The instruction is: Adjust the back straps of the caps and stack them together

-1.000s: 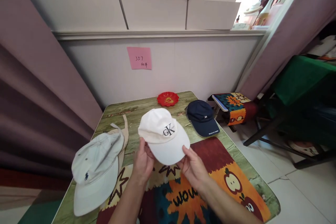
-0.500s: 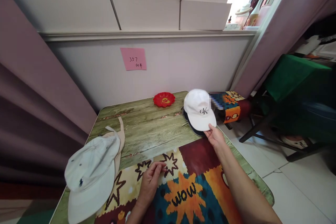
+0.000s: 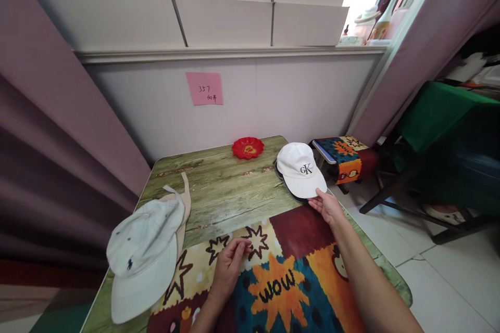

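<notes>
A white baseball cap (image 3: 300, 167) with dark letters on its front sits over a dark cap (image 3: 294, 193) at the table's right edge. My right hand (image 3: 325, 205) pinches the white cap's brim, thumb on top and fingers underneath. Over the patterned cloth (image 3: 291, 234), my left hand (image 3: 229, 261) is loosely curled, thumb close to the index finger; no object shows in it. To its left, a pale grey-white cap (image 3: 146, 250) with a small dark emblem rests over a beige cap (image 3: 186, 208), whose strap sticks up.
A red scalloped dish (image 3: 248, 148) stands at the table's back edge. Beyond the right edge is a low stool (image 3: 344, 158) with a patterned cover and a flat device on it. A pink note (image 3: 204, 88) is on the wall; curtains hang at both sides.
The white cap has come down a little onto the dark cap, with my right hand still at its brim. My left hand has barely moved. The whole view has shifted slightly.
</notes>
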A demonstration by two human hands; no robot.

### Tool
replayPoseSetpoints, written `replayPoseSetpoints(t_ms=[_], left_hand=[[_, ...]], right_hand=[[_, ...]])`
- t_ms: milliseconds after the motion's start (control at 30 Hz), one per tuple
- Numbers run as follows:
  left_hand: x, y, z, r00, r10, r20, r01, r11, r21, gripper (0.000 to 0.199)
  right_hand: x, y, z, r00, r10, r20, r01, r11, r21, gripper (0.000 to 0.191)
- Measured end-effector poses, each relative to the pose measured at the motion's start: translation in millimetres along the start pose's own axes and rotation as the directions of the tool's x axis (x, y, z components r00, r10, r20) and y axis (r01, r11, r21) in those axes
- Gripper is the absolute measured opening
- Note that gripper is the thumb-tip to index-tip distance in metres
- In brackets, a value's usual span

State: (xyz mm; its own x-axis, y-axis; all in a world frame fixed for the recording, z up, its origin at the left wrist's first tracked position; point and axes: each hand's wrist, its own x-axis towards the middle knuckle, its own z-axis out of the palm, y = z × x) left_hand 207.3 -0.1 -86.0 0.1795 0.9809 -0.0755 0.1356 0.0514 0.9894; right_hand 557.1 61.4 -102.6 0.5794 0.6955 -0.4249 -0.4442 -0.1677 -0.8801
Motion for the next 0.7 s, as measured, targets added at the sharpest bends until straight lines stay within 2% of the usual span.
replayPoseSetpoints(t_ms=[133, 200, 267, 333, 367, 400, 433, 533, 600, 700], left_hand=[[0.6, 0.4, -1.0, 1.0, 0.028, 0.005, -0.028, 1.0, 0.009, 0.033], [0.9, -0.4, -1.4, 0.999, 0.037, 0.007, -0.037, 0.999, 0.015, 0.031], [1.0, -2.4, -1.4, 0.999, 0.044, 0.012, -0.044, 0.999, 0.019, 0.031], [0.5, -4.8, -0.7, 0.999, 0.051, 0.016, -0.051, 0.999, 0.016, 0.03], [0.0, -5.9, -0.3, 0.998, 0.053, 0.016, -0.053, 0.999, 0.013, 0.03], [-0.8, -6.6, 0.2, 0.998, 0.054, 0.016, -0.054, 0.998, 0.009, 0.03], [-1.7, -7.1, 0.6, 0.998, 0.056, 0.015, -0.056, 0.998, 0.003, 0.031], [-4.9, -7.1, 0.9, 0.998, 0.063, 0.01, -0.063, 0.998, -0.012, 0.032], [-6.9, -7.2, 0.9, 0.997, 0.075, 0.007, -0.075, 0.997, -0.013, 0.032], [-9.7, -10.6, 3.4, 0.996, 0.085, 0.01, -0.085, 0.996, -0.018, 0.03]], right_hand=[[-9.8, -12.4, -21.6, 0.995, -0.062, -0.079, 0.039, 0.963, -0.266, 0.024], [-14.1, -25.2, -26.4, 0.974, -0.173, -0.147, 0.101, 0.909, -0.405, 0.027], [-16.8, -38.5, -22.3, 0.907, -0.389, -0.162, 0.223, 0.77, -0.598, 0.04], [-16.8, -46.7, -9.5, 0.792, -0.607, -0.072, 0.344, 0.54, -0.768, 0.063], [-15.7, -47.3, -1.2, 0.744, -0.668, -0.013, 0.377, 0.436, -0.817, 0.075], [-13.9, -45.0, 7.5, 0.72, -0.693, 0.031, 0.39, 0.367, -0.845, 0.087], [-11.5, -39.9, 15.6, 0.716, -0.695, 0.063, 0.385, 0.318, -0.867, 0.097], [-1.6, -13.0, 30.8, 0.767, -0.629, 0.128, 0.341, 0.23, -0.911, 0.116], [5.9, 5.3, 31.5, 0.797, -0.582, 0.161, 0.333, 0.2, -0.921, 0.117], [13.5, 19.5, 25.3, 0.81, -0.564, 0.162, 0.316, 0.187, -0.93, 0.116]])
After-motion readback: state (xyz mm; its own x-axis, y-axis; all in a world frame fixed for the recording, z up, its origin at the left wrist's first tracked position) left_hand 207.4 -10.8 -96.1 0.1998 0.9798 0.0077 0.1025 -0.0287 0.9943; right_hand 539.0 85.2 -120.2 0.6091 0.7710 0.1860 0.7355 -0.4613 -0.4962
